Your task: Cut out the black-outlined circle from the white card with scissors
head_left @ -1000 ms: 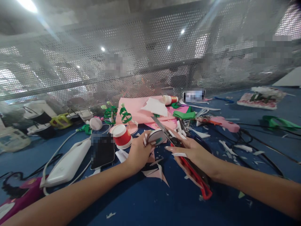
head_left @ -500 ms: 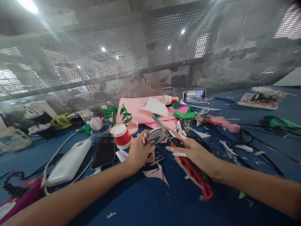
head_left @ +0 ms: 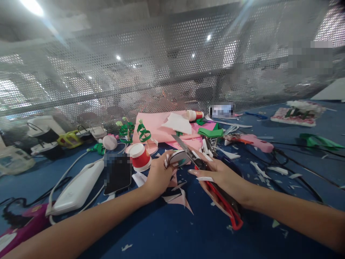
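My left hand (head_left: 157, 178) pinches a small curved white paper piece (head_left: 178, 157) with a rounded edge and a greenish patch on it. In my right hand (head_left: 226, 181) are scissors (head_left: 235, 217) with red handles, and their blades point up and left, right beside the paper piece. Whether the blades touch it I cannot tell. A white paper strip (head_left: 205, 178) lies against my right fingers. Close to my left hand stands an upturned red and white paper cup (head_left: 140, 157). Pink paper scraps (head_left: 179, 201) lie on the table below both hands.
On the left are a phone (head_left: 118, 176), a white power bank (head_left: 78, 185) with cables, and green spiral stems (head_left: 144, 133). Pink paper sheets (head_left: 151, 122) and stacked cups (head_left: 194, 115) lie behind. To the right is a pink glue gun (head_left: 256, 142) with its cord among white scraps.
The paper piece in my left hand has tilted and looks narrower, more bent than before. The scissor blades have shifted slightly left. Both hands stay in nearly the same place.
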A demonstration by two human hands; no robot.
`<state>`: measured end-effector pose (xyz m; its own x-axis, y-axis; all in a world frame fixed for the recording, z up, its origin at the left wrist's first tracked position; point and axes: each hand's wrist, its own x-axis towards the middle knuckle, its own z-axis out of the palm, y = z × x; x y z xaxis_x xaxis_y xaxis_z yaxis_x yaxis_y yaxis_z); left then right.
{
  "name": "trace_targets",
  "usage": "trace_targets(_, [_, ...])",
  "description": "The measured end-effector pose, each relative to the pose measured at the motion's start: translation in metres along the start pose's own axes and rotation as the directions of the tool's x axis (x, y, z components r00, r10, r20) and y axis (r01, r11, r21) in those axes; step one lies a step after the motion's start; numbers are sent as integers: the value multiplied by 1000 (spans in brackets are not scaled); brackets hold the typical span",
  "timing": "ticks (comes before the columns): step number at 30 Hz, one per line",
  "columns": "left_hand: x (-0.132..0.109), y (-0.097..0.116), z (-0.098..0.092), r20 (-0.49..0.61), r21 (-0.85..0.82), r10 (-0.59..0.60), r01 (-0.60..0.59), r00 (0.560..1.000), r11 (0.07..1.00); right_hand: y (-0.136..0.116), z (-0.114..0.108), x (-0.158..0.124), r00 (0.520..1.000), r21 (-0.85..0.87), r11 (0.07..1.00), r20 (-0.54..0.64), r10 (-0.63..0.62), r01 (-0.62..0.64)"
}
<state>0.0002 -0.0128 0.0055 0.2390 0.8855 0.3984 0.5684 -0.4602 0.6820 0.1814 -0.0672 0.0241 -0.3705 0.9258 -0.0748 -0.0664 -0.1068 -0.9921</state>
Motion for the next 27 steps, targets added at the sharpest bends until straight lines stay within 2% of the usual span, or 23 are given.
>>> trace_targets(3, [-1, -1, 0, 22, 13, 38, -39, 999, 999, 3, -1, 1, 1000, -73, 997, -2, -31, 31])
trace_targets(6, [-2, 0, 0, 29, 108, 63, -66, 998, 992, 8, -2, 2, 996, -142, 985, 0, -94, 93])
trace_targets(9, [-2, 1, 0, 5, 144, 71, -71, 997, 987, 10, -3, 4, 996, -172, 981, 2, -93, 92])
trace_targets(11, [-1, 2, 0, -14, 60, 53, -52, 998, 997, 10, -3, 4, 995, -168, 981, -8, -104, 101])
trace_targets(13, [1, 2, 1, -17, -100, -4, 2, 1000, 995, 9, -3, 3, 993, -143, 984, -21, -114, 110])
trace_targets(16, [4, 1, 3, -3, -361, -138, 127, 990, 924, 6, -2, 2, 997, -79, 995, -37, -63, 60])
trace_targets(18, [6, 2, 3, -8, -462, -184, 159, 983, 872, 4, -1, 2, 999, -31, 999, -42, -11, 10])
trace_targets(22, [8, 4, 2, -34, -515, -173, 131, 984, 847, -1, 0, 1, 999, -3, 1000, -54, 9, -9])
trace_targets(27, [6, 6, 2, 66, -571, -244, 237, 967, 786, -3, 2, 0, 999, 15, 1000, -52, -7, 8])
